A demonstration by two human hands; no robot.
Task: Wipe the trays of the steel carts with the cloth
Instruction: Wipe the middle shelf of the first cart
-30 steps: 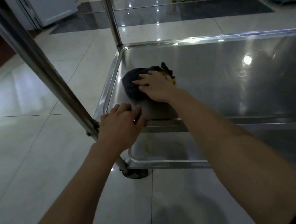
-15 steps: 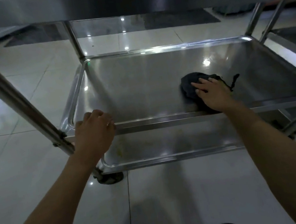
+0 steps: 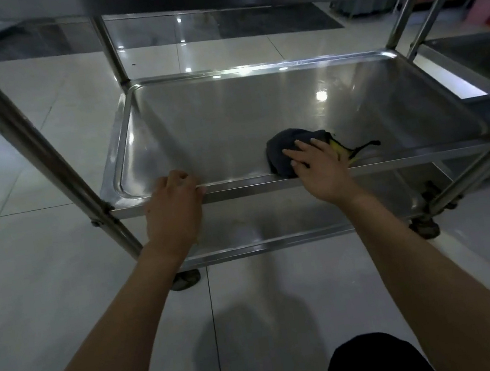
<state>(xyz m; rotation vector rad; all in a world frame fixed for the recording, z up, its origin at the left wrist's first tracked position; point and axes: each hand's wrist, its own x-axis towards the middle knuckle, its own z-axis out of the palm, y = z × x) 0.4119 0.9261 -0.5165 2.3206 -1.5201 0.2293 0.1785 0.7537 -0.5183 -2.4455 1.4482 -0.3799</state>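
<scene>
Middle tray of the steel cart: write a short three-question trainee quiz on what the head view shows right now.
1. True or false: the right hand presses the dark cloth flat against the middle tray.
2. Multiple choice: where does the left hand grip? A) the upright post B) the tray's near rim C) the cloth
3. Fill in: the cloth lies near the tray's ____ edge, right of the left hand.

Key: 1 true. 2 B. 3 near (front).
</scene>
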